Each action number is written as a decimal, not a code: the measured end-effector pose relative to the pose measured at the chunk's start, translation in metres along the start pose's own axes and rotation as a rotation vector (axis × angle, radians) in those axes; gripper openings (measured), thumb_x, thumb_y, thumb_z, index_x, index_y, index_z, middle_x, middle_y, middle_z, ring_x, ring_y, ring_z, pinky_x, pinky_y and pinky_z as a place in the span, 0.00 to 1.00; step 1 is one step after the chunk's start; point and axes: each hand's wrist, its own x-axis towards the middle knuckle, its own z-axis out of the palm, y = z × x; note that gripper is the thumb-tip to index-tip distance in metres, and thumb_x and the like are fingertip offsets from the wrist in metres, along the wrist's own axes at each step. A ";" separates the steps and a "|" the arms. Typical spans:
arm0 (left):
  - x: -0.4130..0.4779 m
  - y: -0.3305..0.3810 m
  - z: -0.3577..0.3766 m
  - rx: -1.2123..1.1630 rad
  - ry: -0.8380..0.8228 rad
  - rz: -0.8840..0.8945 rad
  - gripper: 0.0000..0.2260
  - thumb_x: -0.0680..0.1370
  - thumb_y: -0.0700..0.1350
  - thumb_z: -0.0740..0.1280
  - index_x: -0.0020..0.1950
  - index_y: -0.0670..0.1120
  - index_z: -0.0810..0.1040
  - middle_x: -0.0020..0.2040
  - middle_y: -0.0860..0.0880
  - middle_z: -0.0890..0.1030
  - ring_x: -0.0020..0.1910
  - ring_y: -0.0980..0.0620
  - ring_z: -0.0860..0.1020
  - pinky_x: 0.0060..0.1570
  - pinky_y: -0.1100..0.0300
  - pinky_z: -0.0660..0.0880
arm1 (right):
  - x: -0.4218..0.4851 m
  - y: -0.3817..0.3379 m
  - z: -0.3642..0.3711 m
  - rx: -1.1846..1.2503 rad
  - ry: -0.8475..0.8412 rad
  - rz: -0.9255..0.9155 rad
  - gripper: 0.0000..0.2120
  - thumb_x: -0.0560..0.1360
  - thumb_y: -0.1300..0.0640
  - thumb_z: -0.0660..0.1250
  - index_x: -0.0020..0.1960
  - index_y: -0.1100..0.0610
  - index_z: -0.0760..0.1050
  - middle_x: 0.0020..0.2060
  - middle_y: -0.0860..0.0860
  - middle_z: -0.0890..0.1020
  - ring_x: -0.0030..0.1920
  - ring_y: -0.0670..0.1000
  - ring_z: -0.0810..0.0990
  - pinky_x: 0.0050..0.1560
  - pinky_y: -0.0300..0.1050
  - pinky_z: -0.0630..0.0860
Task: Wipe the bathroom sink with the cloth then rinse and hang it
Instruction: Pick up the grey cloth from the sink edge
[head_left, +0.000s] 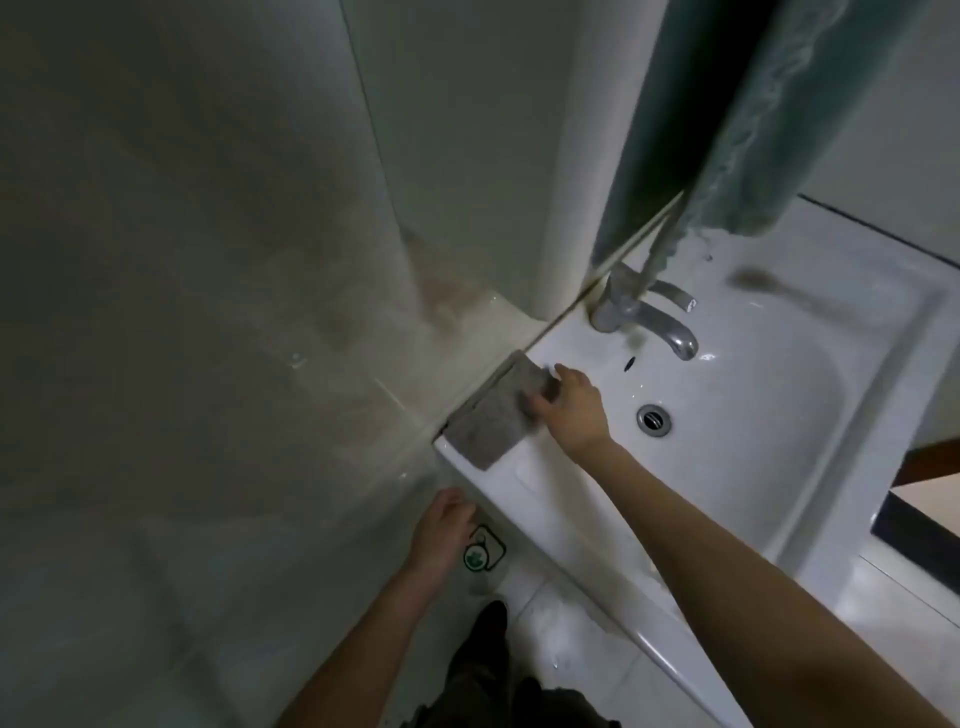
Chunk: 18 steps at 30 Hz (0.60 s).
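A grey folded cloth (493, 415) lies flat on the left ledge of the white sink (571, 530), against the wall. My right hand (571, 410) reaches across the basin and its fingertips grip the cloth's inner edge. My left hand (441, 535) hangs below the sink's front left corner, fingers loosely curled, holding nothing. A chrome tap (649, 322) stands at the back of the sink, and the round drain (653, 420) sits in the basin.
A teal towel (779, 130) hangs above the tap at the upper right. Tiled walls close in on the left. A green-and-white sticker (480, 552) sits below the sink. A dark counter edge (914, 514) is at the right.
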 end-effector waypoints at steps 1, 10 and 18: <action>0.005 0.002 0.004 -0.040 -0.021 -0.039 0.25 0.71 0.48 0.65 0.65 0.38 0.70 0.64 0.28 0.69 0.37 0.51 0.77 0.31 0.66 0.73 | 0.009 -0.001 0.004 -0.085 -0.018 0.015 0.35 0.74 0.42 0.66 0.73 0.60 0.61 0.68 0.57 0.69 0.66 0.61 0.67 0.65 0.52 0.67; 0.021 0.023 0.029 -0.189 -0.001 -0.141 0.15 0.80 0.35 0.61 0.66 0.34 0.69 0.61 0.33 0.76 0.54 0.40 0.78 0.35 0.61 0.81 | 0.039 -0.025 0.019 -0.264 -0.130 0.113 0.19 0.72 0.47 0.70 0.53 0.60 0.72 0.48 0.56 0.76 0.52 0.58 0.76 0.44 0.43 0.72; 0.020 0.021 0.024 -0.189 -0.007 -0.133 0.13 0.78 0.33 0.62 0.63 0.33 0.72 0.59 0.34 0.78 0.55 0.41 0.79 0.43 0.60 0.82 | 0.027 -0.023 0.003 0.138 -0.234 0.258 0.11 0.71 0.53 0.71 0.44 0.60 0.75 0.39 0.53 0.78 0.42 0.54 0.76 0.44 0.46 0.75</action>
